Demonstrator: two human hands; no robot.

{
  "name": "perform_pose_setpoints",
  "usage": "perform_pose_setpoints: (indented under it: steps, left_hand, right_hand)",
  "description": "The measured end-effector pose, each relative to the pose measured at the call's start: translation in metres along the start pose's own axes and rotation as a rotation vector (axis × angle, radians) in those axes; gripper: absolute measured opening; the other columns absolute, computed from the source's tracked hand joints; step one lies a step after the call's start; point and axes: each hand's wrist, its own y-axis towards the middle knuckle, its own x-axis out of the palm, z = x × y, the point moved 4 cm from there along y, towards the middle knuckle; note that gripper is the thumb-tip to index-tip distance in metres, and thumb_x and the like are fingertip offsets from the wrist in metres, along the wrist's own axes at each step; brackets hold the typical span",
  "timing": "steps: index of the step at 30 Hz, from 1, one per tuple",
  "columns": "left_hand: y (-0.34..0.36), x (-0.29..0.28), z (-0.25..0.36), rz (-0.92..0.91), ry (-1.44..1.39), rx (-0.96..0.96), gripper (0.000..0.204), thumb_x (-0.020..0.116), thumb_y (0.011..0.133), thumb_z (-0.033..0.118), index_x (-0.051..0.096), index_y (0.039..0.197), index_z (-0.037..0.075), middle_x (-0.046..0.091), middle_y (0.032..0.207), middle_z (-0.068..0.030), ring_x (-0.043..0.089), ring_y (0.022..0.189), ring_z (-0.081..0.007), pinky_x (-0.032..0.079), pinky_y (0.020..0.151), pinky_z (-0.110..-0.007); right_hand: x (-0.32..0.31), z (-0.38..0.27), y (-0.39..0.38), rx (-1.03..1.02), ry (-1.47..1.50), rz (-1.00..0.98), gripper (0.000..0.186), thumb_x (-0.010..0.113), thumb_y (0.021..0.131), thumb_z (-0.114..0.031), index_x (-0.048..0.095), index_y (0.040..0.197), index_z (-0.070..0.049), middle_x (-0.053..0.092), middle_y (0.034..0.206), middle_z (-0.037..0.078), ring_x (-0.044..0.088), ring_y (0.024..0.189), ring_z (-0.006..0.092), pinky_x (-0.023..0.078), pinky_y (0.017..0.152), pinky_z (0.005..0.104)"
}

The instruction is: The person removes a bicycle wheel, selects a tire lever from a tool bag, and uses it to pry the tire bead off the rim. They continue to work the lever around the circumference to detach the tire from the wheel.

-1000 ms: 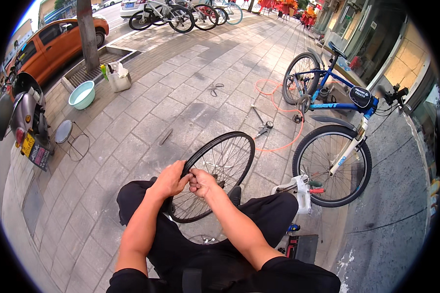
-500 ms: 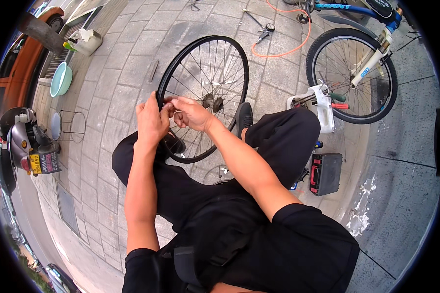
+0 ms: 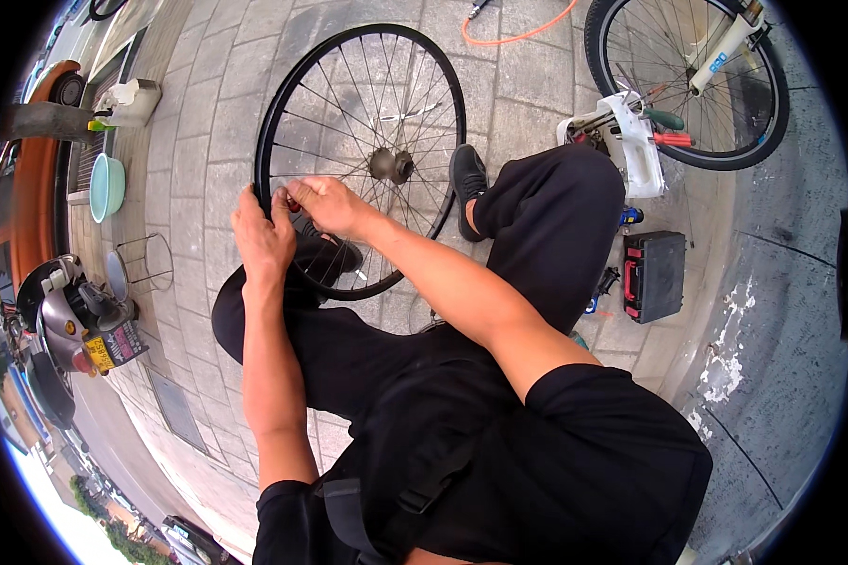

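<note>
A black spoked bicycle wheel (image 3: 386, 85) stands between my knees on the grey paving, its hub (image 3: 391, 166) near the middle. My left hand (image 3: 259, 235) grips the rim at its lower left. My right hand (image 3: 322, 202) is closed beside it at the same stretch of rim, pinching something small and red that I cannot make out. Both forearms reach in from below over my black trousers.
A white tool tray (image 3: 627, 141) with screwdrivers sits at the right, beside another bicycle's tyre (image 3: 697, 75). A black case (image 3: 652, 275) lies by my right leg. A teal basin (image 3: 106, 186), a wire stand (image 3: 146, 259) and a scooter (image 3: 66, 325) stand left. An orange hose (image 3: 518, 33) lies beyond.
The view has tipped further down and closer over the wheel. Both hands have stayed together at the rim's lower left, shifting slightly along it.
</note>
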Motion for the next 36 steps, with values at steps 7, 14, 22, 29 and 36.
perform_pose_setpoints:
  steps: [7,14,22,29,36]
  left_hand:
    - [0.006,-0.004,0.008,-0.112,-0.16,0.071,0.04,0.068,0.103,0.029,0.059,0.127,-0.003,0.07,0.106,-0.0225,0.068,0.099,-0.0382,0.053,0.085,-0.043]
    - [0.0,-0.008,0.02,-0.056,-0.313,0.107,0.03,0.072,0.097,0.011,0.063,0.123,0.0,0.072,0.107,-0.0165,0.07,0.098,-0.031,0.054,0.086,-0.039]
    - [0.002,0.0,0.018,-0.034,-0.376,-0.03,0.036,0.068,0.097,0.005,0.06,0.131,-0.002,0.073,0.111,-0.0165,0.072,0.102,-0.0268,0.056,0.09,-0.037]
    - [0.004,-0.003,0.021,-0.032,-0.4,-0.041,0.042,0.069,0.095,0.004,0.057,0.135,-0.003,0.073,0.113,-0.0168,0.072,0.101,-0.0275,0.057,0.089,-0.038]
    - [0.008,0.006,-0.001,0.095,0.076,0.018,0.054,0.072,0.097,0.029,0.057,0.134,-0.006,0.075,0.1,-0.0226,0.071,0.091,-0.0431,0.053,0.083,-0.049]
  right_hand:
    - [-0.015,-0.036,0.007,0.63,0.161,-0.136,0.031,0.063,0.106,-0.035,0.066,0.093,-0.007,0.049,0.066,-0.003,0.034,0.05,0.0066,0.025,0.042,0.0256]
    - [-0.019,-0.034,0.014,0.675,0.016,-0.223,0.034,0.053,0.109,-0.039,0.064,0.093,-0.011,0.046,0.07,-0.006,0.03,0.052,0.0062,0.025,0.046,0.0251]
    - [-0.018,-0.041,0.018,0.739,-0.021,-0.212,0.04,0.044,0.11,-0.042,0.061,0.09,-0.012,0.035,0.062,-0.008,0.029,0.053,0.0071,0.023,0.048,0.0265]
    - [-0.015,-0.039,0.025,0.737,-0.044,-0.195,0.035,0.044,0.109,-0.037,0.062,0.091,-0.014,0.037,0.063,-0.008,0.026,0.052,0.0066,0.023,0.048,0.0264]
    - [-0.008,-0.033,0.027,0.683,-0.142,-0.171,0.034,0.049,0.105,-0.036,0.066,0.083,-0.017,0.047,0.064,-0.007,0.031,0.051,0.006,0.024,0.047,0.0269]
